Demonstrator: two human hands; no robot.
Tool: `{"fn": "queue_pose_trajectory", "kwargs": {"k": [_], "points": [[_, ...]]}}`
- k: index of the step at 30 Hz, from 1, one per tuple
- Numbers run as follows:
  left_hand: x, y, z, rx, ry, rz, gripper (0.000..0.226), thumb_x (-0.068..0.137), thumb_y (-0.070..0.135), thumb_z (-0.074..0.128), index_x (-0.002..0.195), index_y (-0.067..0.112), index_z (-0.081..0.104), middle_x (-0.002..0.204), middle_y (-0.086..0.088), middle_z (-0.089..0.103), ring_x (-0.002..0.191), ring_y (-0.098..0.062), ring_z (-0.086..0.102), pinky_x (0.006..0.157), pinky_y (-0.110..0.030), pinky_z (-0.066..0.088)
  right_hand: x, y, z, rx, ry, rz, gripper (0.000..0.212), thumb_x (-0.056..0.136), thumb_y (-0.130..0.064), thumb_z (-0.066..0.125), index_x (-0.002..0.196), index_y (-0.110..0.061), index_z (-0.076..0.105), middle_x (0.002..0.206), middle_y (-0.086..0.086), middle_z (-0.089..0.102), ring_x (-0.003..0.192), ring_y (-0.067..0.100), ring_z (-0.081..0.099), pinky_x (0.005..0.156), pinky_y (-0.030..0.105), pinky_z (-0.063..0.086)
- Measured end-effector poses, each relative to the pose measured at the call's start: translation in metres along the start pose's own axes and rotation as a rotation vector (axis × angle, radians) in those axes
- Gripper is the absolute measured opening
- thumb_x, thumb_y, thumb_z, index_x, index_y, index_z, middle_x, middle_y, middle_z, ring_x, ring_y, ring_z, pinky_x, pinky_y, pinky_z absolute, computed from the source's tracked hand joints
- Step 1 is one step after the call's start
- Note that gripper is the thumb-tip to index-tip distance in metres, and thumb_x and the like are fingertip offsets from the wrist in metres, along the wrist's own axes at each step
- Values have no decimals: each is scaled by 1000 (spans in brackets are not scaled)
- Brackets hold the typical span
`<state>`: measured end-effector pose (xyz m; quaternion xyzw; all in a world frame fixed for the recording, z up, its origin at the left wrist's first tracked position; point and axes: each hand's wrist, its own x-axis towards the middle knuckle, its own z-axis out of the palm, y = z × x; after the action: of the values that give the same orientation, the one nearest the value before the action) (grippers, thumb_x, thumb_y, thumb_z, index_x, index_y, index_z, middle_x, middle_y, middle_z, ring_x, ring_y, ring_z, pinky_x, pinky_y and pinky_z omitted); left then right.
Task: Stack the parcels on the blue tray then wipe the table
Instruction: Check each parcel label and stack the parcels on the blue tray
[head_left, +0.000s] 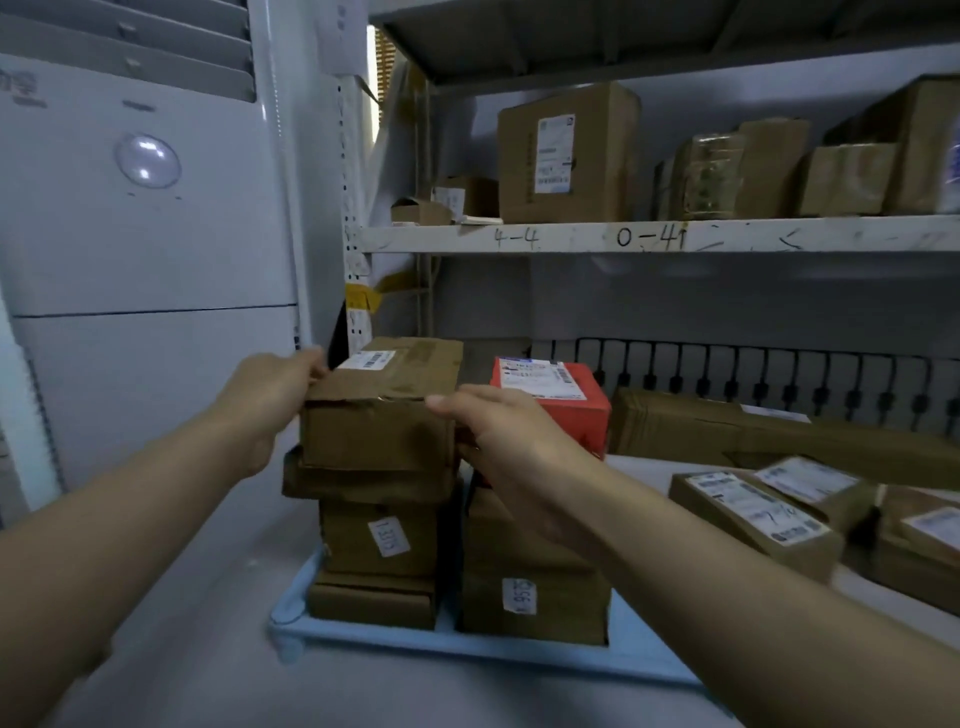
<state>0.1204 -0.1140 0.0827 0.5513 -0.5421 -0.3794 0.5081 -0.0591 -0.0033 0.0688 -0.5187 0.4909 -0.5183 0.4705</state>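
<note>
Now both hands, left hand and right hand, clasp the top parcel.

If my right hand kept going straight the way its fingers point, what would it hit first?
The right hand already grips the top brown box on the left stack, fingers pointing left and away. Going on, it would press into that box's right side at once; the red box sits behind the hand, probably off that line.
</note>
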Motion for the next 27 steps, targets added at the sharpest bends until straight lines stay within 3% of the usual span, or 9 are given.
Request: {"fn": "queue_pose_trajectory", "kwargs": {"k": [3,5,9,11,13,15,19,23,27], "points": [[-19,14,14,-15,170,263,30,98,34,51,108,12,69,112,-4,64,103,-18,53,85,-30,38,-13,3,-9,13,28,-53,47,96,-24,63,140,-12,54,97,-6,64,74,2,66,69,15,50],[-38,25,26,-10,223,465,29,96,37,53,110,20,71,110,7,64,104,-9,53,89,-28,38,-27,4,-18,9,38,-101,40,96,-18,62,135,-10,59,90,-6,66,74,-1,67,67,14,54],[-89,39,68,-21,136,758,18,93,43,52,81,40,65,77,21,64,75,6,55,71,-21,43,-56,14,-50,18,86,-160,25,96,-11,61,117,0,69,114,20,72,103,26,70,101,42,53],[-114,39,89,2,44,863,17,95,40,52,83,41,64,80,16,63,79,3,56,74,-26,46,-68,19,-67,43,81,-157,22,97,-8,59,113,5,67,106,24,71,90,32,67,95,45,55],[-141,36,119,29,-62,975,15,95,35,53,89,34,66,87,6,65,90,-14,59,80,-37,48,-85,28,-96,48,115,-147,20,98,-7,56,111,5,65,96,23,67,75,31,63,75,36,59],[-166,30,149,43,-163,1059,16,94,29,54,89,20,67,88,0,65,89,-21,57,83,-31,44,-103,38,-130,31,201,-122,18,98,-7,56,108,5,66,90,20,67,67,29,62,62,28,57],[-204,7,214,62,-477,992,17,88,31,56,85,19,68,87,7,65,87,-15,59,77,-27,44,-136,66,-197,5,444,-19,17,97,-10,56,98,-1,70,84,16,70,65,26,64,61,29,51],[-231,-29,282,112,-760,683,10,90,14,67,88,24,69,90,7,69,84,0,61,71,-7,43,-174,102,-263,4,689,110,19,95,-9,56,101,3,70,88,15,70,70,27,63,69,37,54],[-247,-49,343,129,-904,412,25,91,18,68,116,17,68,115,4,68,106,-6,62,87,-14,46,-199,130,-320,16,927,189,12,94,-8,58,92,-4,69,96,15,65,73,25,58,66,35,51]]}}
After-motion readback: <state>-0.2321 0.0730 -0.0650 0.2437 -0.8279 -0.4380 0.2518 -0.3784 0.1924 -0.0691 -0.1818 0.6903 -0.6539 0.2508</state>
